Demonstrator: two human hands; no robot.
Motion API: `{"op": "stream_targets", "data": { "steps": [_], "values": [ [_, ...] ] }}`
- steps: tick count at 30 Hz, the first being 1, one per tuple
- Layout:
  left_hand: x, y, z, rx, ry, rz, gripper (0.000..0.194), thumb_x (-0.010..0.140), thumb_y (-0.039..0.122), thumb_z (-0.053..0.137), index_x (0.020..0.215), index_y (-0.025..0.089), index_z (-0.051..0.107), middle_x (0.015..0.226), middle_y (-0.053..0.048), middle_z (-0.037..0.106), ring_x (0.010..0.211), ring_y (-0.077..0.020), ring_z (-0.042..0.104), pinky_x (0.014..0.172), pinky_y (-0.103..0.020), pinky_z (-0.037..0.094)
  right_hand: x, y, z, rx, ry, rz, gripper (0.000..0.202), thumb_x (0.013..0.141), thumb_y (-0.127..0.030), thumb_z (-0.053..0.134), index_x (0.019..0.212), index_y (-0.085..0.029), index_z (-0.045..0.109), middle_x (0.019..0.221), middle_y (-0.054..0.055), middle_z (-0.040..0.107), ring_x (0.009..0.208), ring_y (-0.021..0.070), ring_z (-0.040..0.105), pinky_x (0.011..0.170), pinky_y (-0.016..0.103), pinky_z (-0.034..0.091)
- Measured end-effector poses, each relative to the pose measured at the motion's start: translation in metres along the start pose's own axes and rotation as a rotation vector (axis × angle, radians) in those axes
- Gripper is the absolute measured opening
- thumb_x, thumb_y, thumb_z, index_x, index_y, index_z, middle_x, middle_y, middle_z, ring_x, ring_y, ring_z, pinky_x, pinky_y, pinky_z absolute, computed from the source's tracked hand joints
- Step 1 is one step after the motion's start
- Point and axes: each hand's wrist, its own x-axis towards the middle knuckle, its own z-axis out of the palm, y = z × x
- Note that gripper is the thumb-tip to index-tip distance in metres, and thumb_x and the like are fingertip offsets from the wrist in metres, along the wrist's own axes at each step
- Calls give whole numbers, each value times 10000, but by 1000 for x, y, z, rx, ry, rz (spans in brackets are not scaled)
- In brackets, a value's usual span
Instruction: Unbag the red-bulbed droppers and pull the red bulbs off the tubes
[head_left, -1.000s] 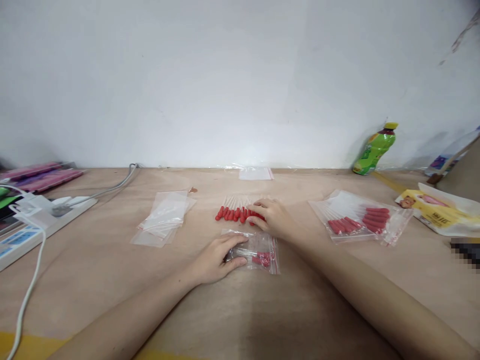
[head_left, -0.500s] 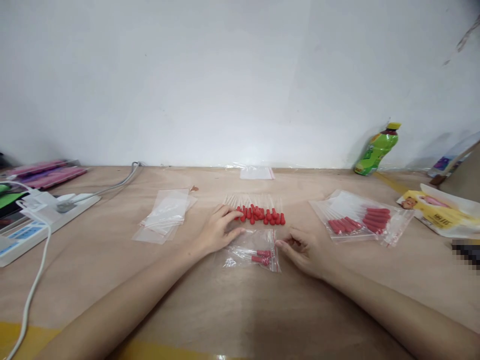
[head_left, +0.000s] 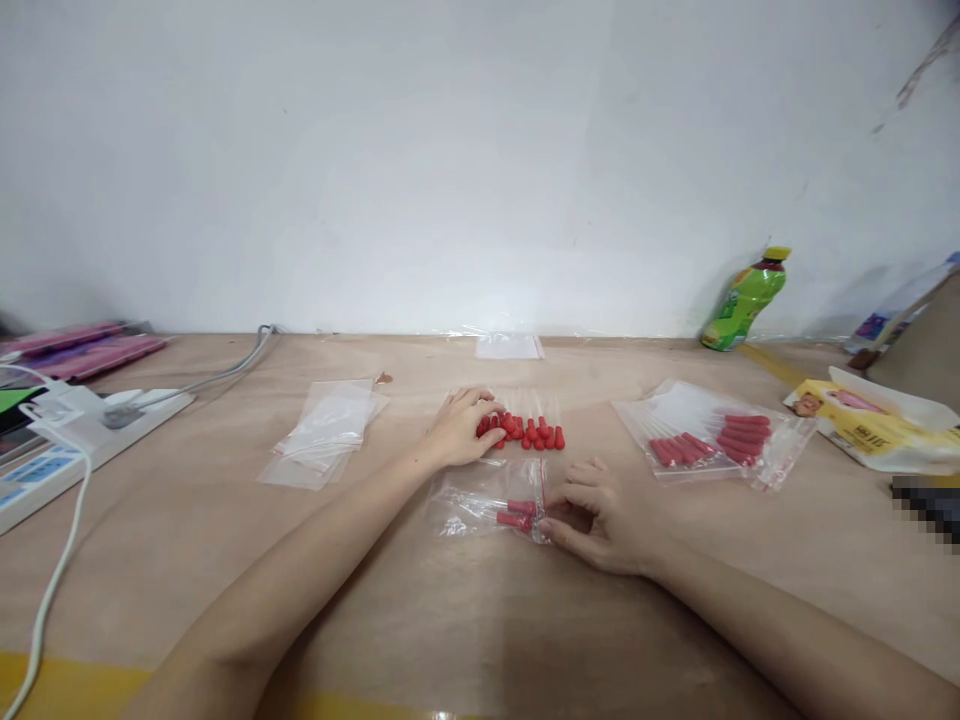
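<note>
left hand [head_left: 466, 428] curls over left end of a row of red-ended droppers [head_left: 530, 432]; cannot tell whether any is gripped. right hand [head_left: 604, 515] at zip edge of clear bag [head_left: 469, 492] just nearer, two red ends inside; thumb and forefinger parted, hold on film unclear.

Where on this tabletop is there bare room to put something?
Bare tabletop lies between the left forearm and right forearm, nearer than the middle bag, and between the power strip and stacked bags. It's crowded around the red-ended pieces and left hand.
</note>
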Motion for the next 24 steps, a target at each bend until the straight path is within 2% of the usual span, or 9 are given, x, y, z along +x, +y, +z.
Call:
{"op": "stream_targets", "data": {
  "steps": [5,9,13,19,21,24],
  "values": [
    [11,5,7,50,24,-61,168,726,237,578,878,192,632,953,-45,569,949,-216,507,871,-372,381,-1,2,2,-25,-5,-16,184,820,-166,456,884,-203,625,723,20,583,698,136,497,684,305,312],
    [11,4,9,76,54,-27,128,772,228,545,840,191,648,887,-37,586,916,-204,513,836,-363,380,0,4,6,-60,-25,-34,144,803,-203,494,858,-209,628,697,8,567,675,128,486,674,304,302],
    [5,1,8,76,143,2,161,829,239,499,837,194,653,877,-30,599,890,-188,523,821,-365,376,0,4,7,-70,-38,-16,132,815,-235,499,843,-218,626,709,6,581,694,129,501,682,304,296],
    [-22,5,-4,-78,177,-6,201,836,257,501,967,181,633,948,-60,588,905,-187,533,831,-366,420,1,7,9,-26,-34,31,160,808,-340,539,850,-214,627,750,17,609,723,142,525,692,300,318],
    [-38,12,-9,-194,148,46,235,842,277,497,1023,176,609,997,-76,575,939,-184,533,840,-350,439,2,8,10,-12,-36,56,184,793,-377,558,821,-209,628,734,17,605,713,144,524,680,294,330],
    [-61,22,-12,-346,-42,195,322,823,320,532,1118,193,561,1116,-91,553,1033,-191,524,895,-342,437,3,6,10,-3,-53,100,218,781,-413,568,821,-209,634,714,12,596,701,145,521,659,284,338]
  ]
}}
